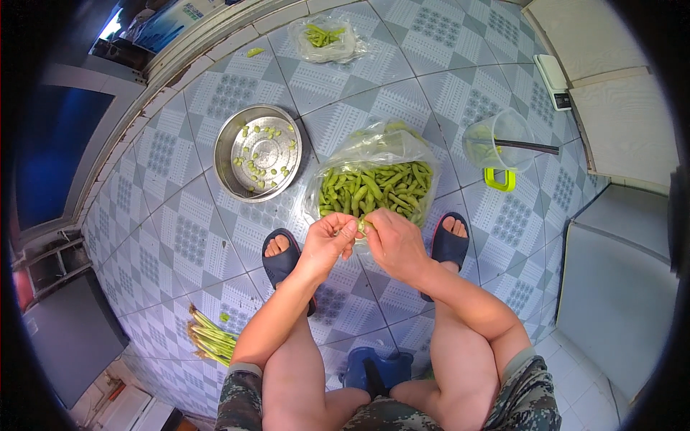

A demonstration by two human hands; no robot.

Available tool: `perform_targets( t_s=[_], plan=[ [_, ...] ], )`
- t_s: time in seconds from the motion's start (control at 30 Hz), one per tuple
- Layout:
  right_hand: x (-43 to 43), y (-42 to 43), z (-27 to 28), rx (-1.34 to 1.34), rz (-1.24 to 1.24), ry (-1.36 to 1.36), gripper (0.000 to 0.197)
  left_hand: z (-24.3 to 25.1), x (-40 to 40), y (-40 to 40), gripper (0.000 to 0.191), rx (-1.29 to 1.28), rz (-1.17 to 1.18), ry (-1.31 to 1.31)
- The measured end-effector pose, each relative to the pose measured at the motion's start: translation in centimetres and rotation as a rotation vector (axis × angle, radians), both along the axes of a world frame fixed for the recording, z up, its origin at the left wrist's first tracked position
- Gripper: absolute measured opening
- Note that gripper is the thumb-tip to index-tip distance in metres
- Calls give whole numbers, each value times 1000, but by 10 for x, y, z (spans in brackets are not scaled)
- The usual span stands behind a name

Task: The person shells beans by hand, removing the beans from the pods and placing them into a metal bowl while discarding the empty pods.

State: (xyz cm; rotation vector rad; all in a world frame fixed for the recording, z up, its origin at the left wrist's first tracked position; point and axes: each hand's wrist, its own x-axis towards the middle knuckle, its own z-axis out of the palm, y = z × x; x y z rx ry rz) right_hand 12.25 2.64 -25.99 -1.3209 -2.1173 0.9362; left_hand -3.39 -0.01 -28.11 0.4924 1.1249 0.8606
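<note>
Between my fingertips is a green soybean pod (362, 225), partly covered by them. My left hand (330, 237) pinches one end of it with thumb and forefinger, and my right hand (392, 236) grips the other end. Just beyond both hands lies a clear plastic bag (385, 145), its mouth spread wide and full of green soybean pods (377, 186). To the left of the bag sits a round stainless steel basin (222, 156) with several shelled green beans (253, 164) scattered over its bottom.
A smaller plastic bag (347, 46) with pods lies at the far side. On the right, a clear plastic pitcher (515, 126) with a green handle (501, 186) rests near a white kitchen scale (550, 75). Long green stalks (213, 336) lie at lower left, near a blue stool (356, 366).
</note>
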Motion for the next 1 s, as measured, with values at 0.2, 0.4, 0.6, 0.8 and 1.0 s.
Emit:
perform_targets(
  t_s=[0.2, 0.4, 0.6, 0.8, 1.0],
  plan=[
    [8, 6, 2, -429, -7, 226, 10, -2, -2, -1, 18, 22, 8, -114],
    [6, 7, 0, -864, -101, 454, 12, -6, -3, -3, 16, 82, 19, -125],
    [6, 8, -3, -1011, -120, 548, 11, -12, 1, -4, 16, 90, 76, -233],
    [2, 0, -4, 43, -61, 25, 9, -2, 17, 2, 17, 46, 130, 66],
    [7, -5, -3, -60, -13, 49, 11, -3, 10, -2, 20, -14, 16, 80]
  ],
)
